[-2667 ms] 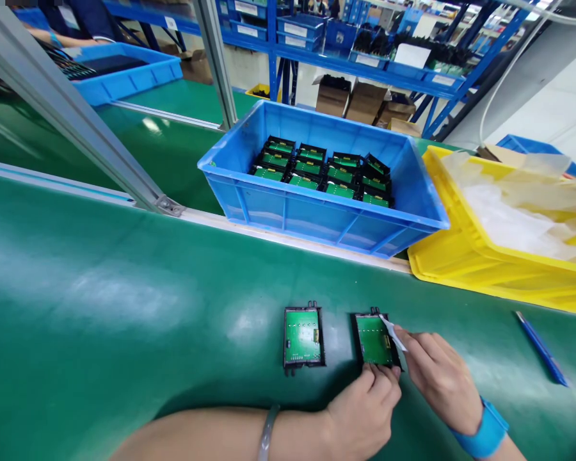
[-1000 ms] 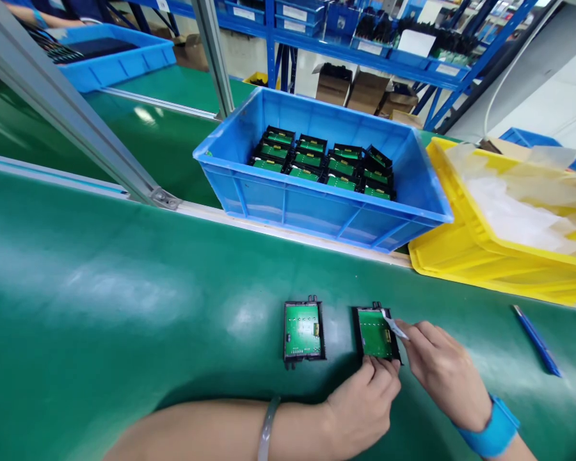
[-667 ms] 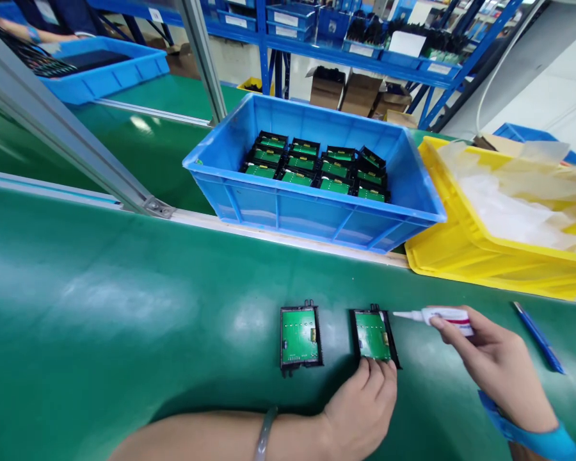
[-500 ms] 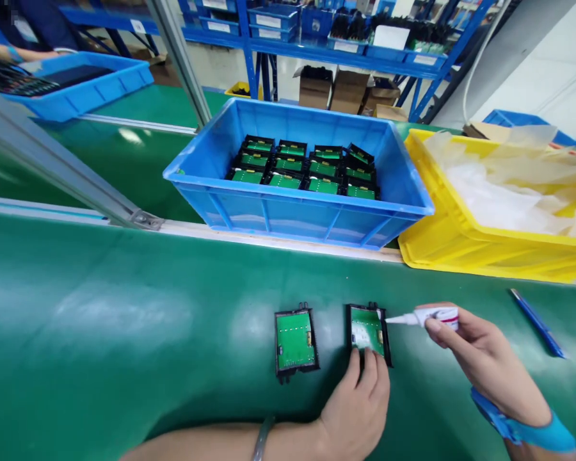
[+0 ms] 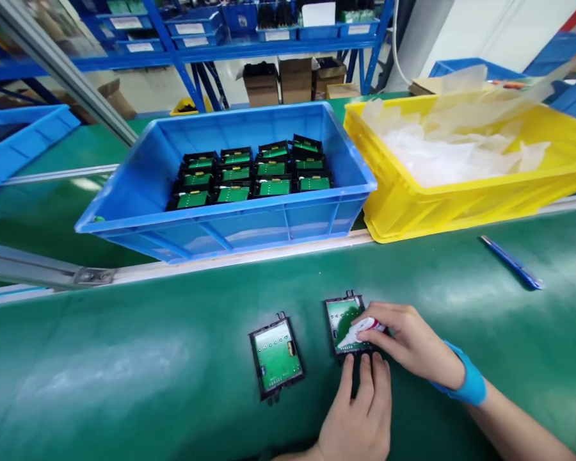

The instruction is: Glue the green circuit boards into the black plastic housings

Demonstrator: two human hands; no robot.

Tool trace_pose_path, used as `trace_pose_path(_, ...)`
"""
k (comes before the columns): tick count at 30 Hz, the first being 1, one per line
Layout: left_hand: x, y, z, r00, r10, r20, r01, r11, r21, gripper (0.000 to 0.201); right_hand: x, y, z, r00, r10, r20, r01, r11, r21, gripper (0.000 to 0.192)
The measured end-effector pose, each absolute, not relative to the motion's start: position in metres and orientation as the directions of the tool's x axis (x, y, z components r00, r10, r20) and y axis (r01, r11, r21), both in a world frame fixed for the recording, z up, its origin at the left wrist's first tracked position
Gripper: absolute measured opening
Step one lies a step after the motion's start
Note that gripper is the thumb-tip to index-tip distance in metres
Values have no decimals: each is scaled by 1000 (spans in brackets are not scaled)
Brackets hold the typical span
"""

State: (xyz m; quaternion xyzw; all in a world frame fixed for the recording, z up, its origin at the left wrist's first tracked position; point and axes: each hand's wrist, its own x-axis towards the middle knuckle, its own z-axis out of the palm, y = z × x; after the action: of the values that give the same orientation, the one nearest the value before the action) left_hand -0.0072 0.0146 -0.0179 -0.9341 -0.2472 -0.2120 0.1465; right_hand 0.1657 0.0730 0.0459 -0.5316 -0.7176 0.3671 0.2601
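A small white glue tube [image 5: 360,334] with a fine nozzle is pinched in my right hand [image 5: 408,339]. Its tip points down at the lower left part of a green circuit board in a black frame [image 5: 336,312]. The tube and my right fingers hide the right side of that board. My left hand [image 5: 360,406] lies with fingers stretched out, the fingertips at the near edge of the same frame. To its left, a second framed circuit board [image 5: 277,355] lies flat on the green work surface [image 5: 173,384].
Behind the boards stands a blue bin [image 5: 259,221] holding several rows of framed boards. A yellow bin [image 5: 461,202] with translucent sheets adjoins it on the right. A blue pen [image 5: 511,262] lies at the right. A metal post [image 5: 72,73] rises at the left.
My right hand has brought the tube from the board's right side to over its lower left part. My left fingers have slid back to the near edge. The view has turned right.
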Motion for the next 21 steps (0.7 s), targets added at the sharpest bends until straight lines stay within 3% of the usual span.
trace_pose_path(6, -8, 13, -16, 805, 389, 447, 502, -849, -164, 42, 160, 78, 52, -422, 906, -13, 538, 239, -808, 19)
trace_pose_path(21, -8, 14, -14, 816, 391, 425, 490, -858, -152, 39, 156, 81, 46, -452, 890, 63, 538, 329, -776, 22)
